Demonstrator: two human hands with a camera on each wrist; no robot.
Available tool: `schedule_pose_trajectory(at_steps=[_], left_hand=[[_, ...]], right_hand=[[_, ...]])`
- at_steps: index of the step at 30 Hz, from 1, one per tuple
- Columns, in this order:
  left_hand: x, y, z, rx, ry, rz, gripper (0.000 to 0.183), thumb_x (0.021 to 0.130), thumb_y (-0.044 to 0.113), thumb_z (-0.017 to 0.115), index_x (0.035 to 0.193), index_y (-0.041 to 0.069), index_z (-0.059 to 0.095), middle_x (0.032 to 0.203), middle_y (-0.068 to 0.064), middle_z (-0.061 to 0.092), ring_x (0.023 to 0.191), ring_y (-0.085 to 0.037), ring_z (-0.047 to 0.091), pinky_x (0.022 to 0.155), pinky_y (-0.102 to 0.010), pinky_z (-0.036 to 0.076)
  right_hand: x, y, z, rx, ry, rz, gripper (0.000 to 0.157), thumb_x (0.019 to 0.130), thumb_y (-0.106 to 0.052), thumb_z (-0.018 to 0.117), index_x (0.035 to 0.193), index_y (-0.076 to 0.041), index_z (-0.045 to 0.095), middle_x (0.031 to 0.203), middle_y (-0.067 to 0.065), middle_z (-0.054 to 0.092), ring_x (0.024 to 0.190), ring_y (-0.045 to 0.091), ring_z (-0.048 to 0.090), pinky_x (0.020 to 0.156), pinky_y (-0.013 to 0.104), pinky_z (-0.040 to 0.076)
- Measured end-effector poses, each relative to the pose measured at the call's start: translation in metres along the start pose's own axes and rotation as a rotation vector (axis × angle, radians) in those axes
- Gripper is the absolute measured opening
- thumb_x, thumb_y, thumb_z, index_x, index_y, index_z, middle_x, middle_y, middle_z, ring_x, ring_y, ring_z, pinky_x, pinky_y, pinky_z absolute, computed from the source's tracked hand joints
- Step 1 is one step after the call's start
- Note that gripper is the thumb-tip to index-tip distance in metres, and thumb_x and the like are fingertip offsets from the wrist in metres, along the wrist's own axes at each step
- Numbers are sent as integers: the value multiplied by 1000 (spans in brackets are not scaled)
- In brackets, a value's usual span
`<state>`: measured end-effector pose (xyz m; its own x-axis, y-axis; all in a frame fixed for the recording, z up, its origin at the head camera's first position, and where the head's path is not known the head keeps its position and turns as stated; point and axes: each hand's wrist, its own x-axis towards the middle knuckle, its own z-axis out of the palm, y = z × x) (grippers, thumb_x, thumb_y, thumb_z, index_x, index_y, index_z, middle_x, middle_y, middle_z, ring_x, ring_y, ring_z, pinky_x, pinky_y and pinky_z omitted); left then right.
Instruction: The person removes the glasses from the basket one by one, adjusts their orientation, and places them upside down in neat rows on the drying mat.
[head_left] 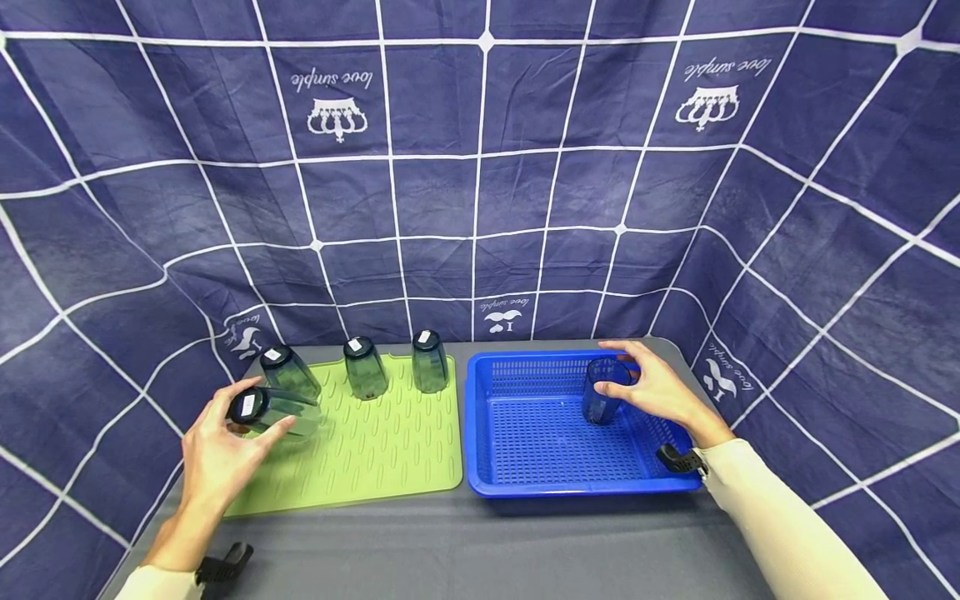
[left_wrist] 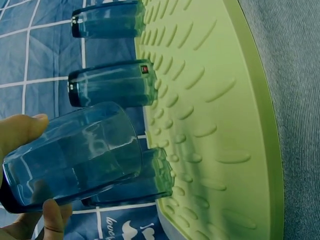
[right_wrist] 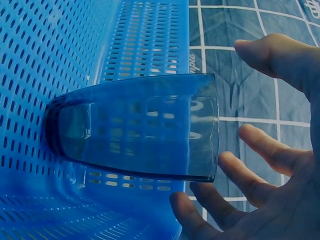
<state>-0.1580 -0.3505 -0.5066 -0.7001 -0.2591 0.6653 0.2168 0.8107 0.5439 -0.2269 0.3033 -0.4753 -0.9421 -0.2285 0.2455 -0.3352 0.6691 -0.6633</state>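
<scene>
My left hand (head_left: 219, 454) grips a blue-tinted drinking glass (head_left: 294, 415) near its labelled base, thumb on one side and fingers on the other. That glass is tilted, its open rim pointing right, above the left part of a green drying mat (head_left: 375, 454); the left wrist view shows its rim apart from the mat. On the right, an upright glass (right_wrist: 135, 127) stands rim up inside a blue plastic basket (head_left: 581, 489). Around its rim my right hand (head_left: 660, 390) spreads its fingers and thumb, with gaps to the glass in the right wrist view.
Three upside-down glasses stand along the mat's back edge: a left one (head_left: 292, 375), a middle one (head_left: 366, 372) and a right one (head_left: 430, 367). A grey table (head_left: 450, 550) lies beneath. Blue checked cloth (head_left: 435, 196) walls the back and sides.
</scene>
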Motion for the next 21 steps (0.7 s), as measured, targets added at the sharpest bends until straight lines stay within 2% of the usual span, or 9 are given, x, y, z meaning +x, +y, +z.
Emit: schedule_pose_trajectory(at_steps=[6,13,16,21], left_hand=[[1,-10,2,45,-19,-32,88,68,21,113,149,22,77,108,-14,79,73,15,51,73,-19,40],[4,-18,6,77,-21,-43,88,69,21,112,150,23,77,94,-16,73,73,18,45,75,-34,42],[5,-21,8,88,-25,-43,88,69,21,112,150,22,77,91,-17,71,75,9,49,76,-43,44],[7,-26,12,97,-50,-63,88,70,20,111,151,21,76,91,-21,71,81,-27,63,82,-59,47]], right_hand=[[0,2,2,-16,-2,-3,75,98,-29,95,163,-10,64,166,25,63,149,53,64,118,72,58],[2,4,2,-47,-9,-25,78,95,-30,97,162,-9,64,164,25,63,147,55,65,118,72,57],[3,5,2,-72,-16,-29,80,94,-30,98,162,-9,64,164,25,63,147,55,65,118,72,57],[4,6,2,-125,-43,-31,87,92,-35,99,165,-8,61,166,27,62,149,55,63,123,74,52]])
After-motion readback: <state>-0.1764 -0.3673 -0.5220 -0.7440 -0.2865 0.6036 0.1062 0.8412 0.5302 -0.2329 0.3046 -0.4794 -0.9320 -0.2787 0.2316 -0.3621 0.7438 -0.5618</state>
